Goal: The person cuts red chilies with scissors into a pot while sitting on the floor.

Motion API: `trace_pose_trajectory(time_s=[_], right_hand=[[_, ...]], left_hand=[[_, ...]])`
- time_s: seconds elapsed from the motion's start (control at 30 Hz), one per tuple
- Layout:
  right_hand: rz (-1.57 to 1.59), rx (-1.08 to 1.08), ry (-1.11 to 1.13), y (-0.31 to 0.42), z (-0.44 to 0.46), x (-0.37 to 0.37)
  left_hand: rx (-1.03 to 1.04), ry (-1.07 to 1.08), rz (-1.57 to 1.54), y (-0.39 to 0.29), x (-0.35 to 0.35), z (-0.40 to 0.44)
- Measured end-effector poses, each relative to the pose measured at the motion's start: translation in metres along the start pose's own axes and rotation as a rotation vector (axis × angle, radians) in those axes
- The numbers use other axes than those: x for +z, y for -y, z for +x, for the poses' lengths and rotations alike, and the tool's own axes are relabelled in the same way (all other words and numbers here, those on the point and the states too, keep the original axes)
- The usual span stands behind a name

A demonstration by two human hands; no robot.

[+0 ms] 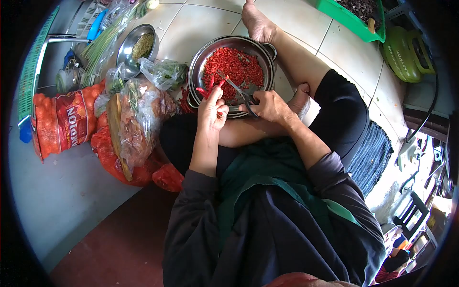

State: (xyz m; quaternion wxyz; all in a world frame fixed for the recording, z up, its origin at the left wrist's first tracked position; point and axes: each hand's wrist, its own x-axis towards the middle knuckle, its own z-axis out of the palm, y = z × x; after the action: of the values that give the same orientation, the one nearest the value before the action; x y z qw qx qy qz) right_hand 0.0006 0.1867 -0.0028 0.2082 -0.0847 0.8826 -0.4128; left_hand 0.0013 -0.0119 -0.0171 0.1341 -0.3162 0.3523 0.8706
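A steel pot (193, 71) with side handles stands on the tiled floor between my legs, holding many small pieces of cut red chili (239, 64). Over its near left rim, my left hand (213, 112) is closed around a few red chilies (203, 92), whose tips stick up past the fingers. My right hand (272, 105) grips a pair of scissors (234, 86) by dark handles. The blades reach over the pot and lie close to the chilies. More whole red chilies (185, 101) lie on the floor left of the pot, partly hidden.
Left of me are a red net sack (67, 119), a plastic bag of brownish food (141, 119), a bag of greens (165, 72) and a steel bowl (126, 52). A green crate (342, 16) and a green gas cylinder (401, 55) stand at the upper right.
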Motion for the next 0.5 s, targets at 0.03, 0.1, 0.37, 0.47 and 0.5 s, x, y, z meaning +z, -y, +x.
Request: trace_pose_trajectory(time_s=[0.03, 0.1, 0.37, 0.47, 0.5], right_hand=[[0.013, 0.003, 0.003, -0.0011, 0.0002, 0.0001], [0.039, 0.003, 0.005, -0.0038, 0.0015, 0.0015], [0.089, 0.071, 0.173, -0.0061, 0.0063, 0.0008], [0.087, 0.015, 0.118, -0.0071, 0.0065, 0.0056], [0.096, 0.035, 0.137, -0.0076, 0.0066, 0.0045]], left_hand=[[-0.005, 0.011, -0.004, -0.0005, -0.0019, 0.0009], [-0.007, 0.026, -0.015, -0.0021, -0.0054, 0.0016], [0.0, -0.036, -0.025, -0.0065, -0.0046, -0.0013], [-0.003, -0.026, 0.01, -0.0022, -0.0066, 0.0008], [-0.002, -0.024, 0.023, -0.0008, -0.0065, 0.0011]])
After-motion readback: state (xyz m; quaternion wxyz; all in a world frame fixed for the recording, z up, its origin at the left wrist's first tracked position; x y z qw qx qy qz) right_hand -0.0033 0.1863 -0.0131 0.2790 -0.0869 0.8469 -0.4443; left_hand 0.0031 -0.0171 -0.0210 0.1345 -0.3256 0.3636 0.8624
